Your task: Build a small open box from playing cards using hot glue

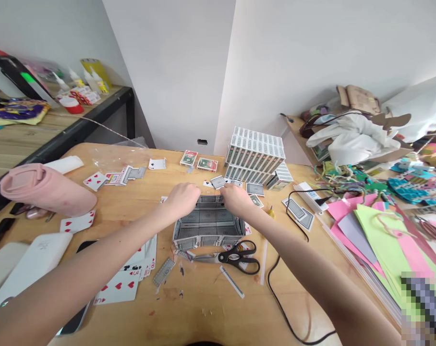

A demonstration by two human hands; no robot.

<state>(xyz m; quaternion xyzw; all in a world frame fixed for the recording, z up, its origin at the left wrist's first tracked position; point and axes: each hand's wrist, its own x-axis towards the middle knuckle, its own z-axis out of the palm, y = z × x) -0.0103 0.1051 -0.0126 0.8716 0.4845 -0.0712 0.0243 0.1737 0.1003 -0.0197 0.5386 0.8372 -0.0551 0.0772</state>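
An open-topped box made of grey-backed playing cards [208,218] sits on the wooden table in front of me. My left hand [185,198] is closed at its far left corner, fingers curled against the rim. At the far right part of the same rim, my right hand [236,198] is closed too, thumb and fingers pinching the edge. Black-handled scissors [236,257] lie just in front of the box, beside a cut card strip [232,282] and a card piece [163,272].
Stacked card packs [256,154] stand behind on the right. A pink roll [47,190], loose cards [119,283] and a phone are on the left. A black cable [275,288] curves along the right, near coloured paper [378,240] and a power strip [311,196].
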